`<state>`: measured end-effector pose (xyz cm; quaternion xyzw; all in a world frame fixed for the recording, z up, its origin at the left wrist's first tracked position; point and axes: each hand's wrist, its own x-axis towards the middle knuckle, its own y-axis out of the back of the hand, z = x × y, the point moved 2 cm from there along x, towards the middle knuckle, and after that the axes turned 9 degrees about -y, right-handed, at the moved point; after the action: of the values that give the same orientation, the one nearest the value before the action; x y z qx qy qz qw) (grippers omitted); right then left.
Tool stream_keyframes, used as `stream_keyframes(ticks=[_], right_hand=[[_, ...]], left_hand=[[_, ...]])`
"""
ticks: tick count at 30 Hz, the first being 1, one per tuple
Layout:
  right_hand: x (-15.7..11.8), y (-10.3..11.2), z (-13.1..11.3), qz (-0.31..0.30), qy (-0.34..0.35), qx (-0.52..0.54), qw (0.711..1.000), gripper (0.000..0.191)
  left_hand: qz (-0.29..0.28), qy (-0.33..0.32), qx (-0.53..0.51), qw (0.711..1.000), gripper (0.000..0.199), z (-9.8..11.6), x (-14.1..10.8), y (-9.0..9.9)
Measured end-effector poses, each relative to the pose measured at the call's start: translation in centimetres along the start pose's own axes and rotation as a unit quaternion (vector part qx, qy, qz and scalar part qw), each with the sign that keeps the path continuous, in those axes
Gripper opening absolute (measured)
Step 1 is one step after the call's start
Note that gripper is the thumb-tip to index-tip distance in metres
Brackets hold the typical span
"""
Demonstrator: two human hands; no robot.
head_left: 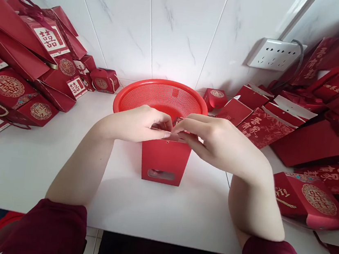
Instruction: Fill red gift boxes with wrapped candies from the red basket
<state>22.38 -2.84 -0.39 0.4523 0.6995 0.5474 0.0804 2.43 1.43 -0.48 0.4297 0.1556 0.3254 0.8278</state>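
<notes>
A red paper gift box stands upright on the white table, with a small clear window low on its front and a hole near its top edge. My left hand grips the left part of the box's top edge, thumb in front and fingers behind. At the right part of that edge, my right hand pinches the top with thumb and forefinger. Behind the box sits a red plastic basket with mesh walls; my hands and the box partly hide what lies in it.
Piles of red gift boxes crowd the left side. More red boxes and bags are stacked on the right. A small red box stands right of the basket. A white socket panel is on the tiled wall.
</notes>
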Motion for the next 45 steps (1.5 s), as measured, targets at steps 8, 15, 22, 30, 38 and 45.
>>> stream_keyframes(ticks=[8, 15, 22, 30, 38, 45], right_hand=[[0.2, -0.2, 0.8, -0.001, -0.047, -0.014, 0.999, 0.012], [-0.3, 0.9, 0.9, -0.044, -0.056, -0.017, 0.997, 0.016], [-0.7, 1.1, 0.5, -0.134, -0.063, -0.023, 0.989, 0.019], [-0.2, 0.3, 0.9, -0.21, -0.122, 0.001, 0.97, 0.02], [0.1, -0.7, 1.5, -0.232, -0.142, -0.024, 0.962, 0.014], [0.2, -1.2, 1.4, -0.236, -0.129, -0.03, 0.963, 0.016]], left_hand=[[-0.019, 0.02, 0.014, 1.0, 0.02, 1.0, -1.2, 0.6], [-0.152, 0.052, 0.04, 0.986, 0.036, 1.6, -2.6, 1.0], [-0.176, 0.041, 0.075, 0.981, 0.028, 1.5, -2.2, 0.3], [-0.135, 0.038, 0.079, 0.987, 0.031, 1.2, -1.5, 0.0], [-0.169, 0.068, 0.043, 0.982, 0.045, 1.3, -1.7, -0.4], [-0.169, 0.042, 0.037, 0.984, 0.047, 1.1, -1.2, -1.1]])
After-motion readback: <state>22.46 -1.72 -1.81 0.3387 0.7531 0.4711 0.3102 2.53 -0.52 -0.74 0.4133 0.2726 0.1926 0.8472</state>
